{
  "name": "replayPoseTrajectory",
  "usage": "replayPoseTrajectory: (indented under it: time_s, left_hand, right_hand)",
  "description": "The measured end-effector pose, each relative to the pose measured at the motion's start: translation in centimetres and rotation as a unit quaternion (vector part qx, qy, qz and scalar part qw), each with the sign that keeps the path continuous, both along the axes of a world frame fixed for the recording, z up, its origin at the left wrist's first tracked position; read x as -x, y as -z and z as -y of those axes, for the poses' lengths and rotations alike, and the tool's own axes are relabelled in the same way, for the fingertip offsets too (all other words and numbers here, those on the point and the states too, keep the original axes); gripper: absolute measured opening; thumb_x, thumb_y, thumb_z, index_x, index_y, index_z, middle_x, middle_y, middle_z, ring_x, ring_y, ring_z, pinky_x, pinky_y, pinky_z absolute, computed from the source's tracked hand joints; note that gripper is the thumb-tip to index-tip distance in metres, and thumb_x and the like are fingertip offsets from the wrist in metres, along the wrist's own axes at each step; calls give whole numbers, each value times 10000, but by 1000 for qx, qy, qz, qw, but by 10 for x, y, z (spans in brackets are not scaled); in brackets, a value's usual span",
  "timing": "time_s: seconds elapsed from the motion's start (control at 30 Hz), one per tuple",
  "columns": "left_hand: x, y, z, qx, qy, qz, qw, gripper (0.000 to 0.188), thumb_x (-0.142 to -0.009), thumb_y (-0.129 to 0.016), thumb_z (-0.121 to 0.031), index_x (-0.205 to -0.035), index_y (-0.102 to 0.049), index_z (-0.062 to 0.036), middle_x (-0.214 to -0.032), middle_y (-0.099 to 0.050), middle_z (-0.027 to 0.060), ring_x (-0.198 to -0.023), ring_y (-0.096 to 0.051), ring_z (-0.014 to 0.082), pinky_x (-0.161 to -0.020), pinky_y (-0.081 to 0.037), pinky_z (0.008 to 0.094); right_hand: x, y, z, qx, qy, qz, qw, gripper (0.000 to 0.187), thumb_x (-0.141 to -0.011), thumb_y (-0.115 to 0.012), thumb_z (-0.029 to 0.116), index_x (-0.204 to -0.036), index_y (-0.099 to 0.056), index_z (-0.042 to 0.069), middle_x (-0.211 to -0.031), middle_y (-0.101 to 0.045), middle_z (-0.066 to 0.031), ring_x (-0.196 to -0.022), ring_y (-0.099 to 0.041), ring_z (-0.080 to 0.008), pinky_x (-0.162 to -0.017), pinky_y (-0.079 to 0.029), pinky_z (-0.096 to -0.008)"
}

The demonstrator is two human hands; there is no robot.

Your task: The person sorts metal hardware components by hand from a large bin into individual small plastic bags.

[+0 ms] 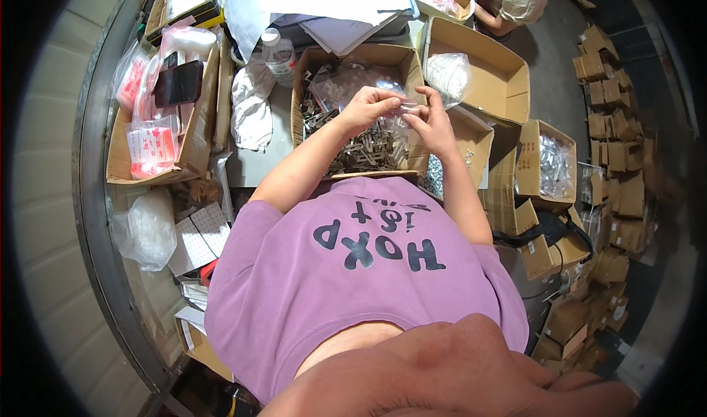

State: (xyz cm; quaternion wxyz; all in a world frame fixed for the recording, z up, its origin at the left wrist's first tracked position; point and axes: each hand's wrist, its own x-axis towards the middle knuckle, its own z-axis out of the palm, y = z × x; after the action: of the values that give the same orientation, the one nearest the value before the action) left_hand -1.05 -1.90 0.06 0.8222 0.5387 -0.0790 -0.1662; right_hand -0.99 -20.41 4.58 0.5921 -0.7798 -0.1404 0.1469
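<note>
Both my hands are over an open cardboard box of small dark metal pieces. Between them is a small clear plastic bag, whose contents I cannot make out. My left hand pinches its near left side with thumb and forefinger. My right hand has its fingers bent around the other side, the forefinger raised. More clear bags lie on the metal pieces in the box, partly behind my left hand.
A clear bottle and a white cloth are left of the box. Further left, a carton holds red-and-white bags and a phone. Cartons stand on the right; beyond them is another person's arm. Papers lie at the back.
</note>
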Motion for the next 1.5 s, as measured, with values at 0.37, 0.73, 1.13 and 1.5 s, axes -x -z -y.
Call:
replayPoseTrajectory:
  time_s: [0.37, 0.73, 1.13, 1.5]
  left_hand:
    - [-3, -5, 2, -43, -81, 7, 996, 150, -734, -746, -84, -777, -625, -7, -766, -635, 26, -698, -562, 59, -637, -461, 222]
    - [0, -3, 1, -251, -117, 188, 942, 153, -717, -716, -78, -809, -631, 9, -720, -601, 36, -704, -550, 74, -605, -455, 243]
    - [-2, -4, -4, -319, -134, 323, 881, 282, -612, -691, -54, -889, -647, -19, -837, -621, 118, -781, -610, 264, -689, -488, 328]
    - [-1, -5, -3, -419, -142, 195, 875, 301, -652, -715, -124, -893, -568, -18, -785, -641, 131, -739, -639, 271, -678, -507, 340]
  right_hand:
    - [4, -20, 7, 43, 61, 69, 995, 289, -794, -656, 129, -1041, -569, 8, -861, -627, -58, -732, -578, -109, -657, -463, -250]
    - [0, -30, -10, 212, -79, 230, 947, 190, -831, -569, 176, -945, -631, 37, -923, -625, -133, -905, -569, -309, -818, -436, -395]
    - [0, -35, -18, 256, -146, 201, 934, 196, -787, -598, 132, -968, -661, 89, -1170, -544, -146, -1006, -509, -314, -885, -426, -392]
    - [-3, -28, -23, 162, -103, 99, 976, 253, -789, -600, 115, -1022, -605, 16, -1161, -536, -147, -902, -591, -279, -798, -481, -351]
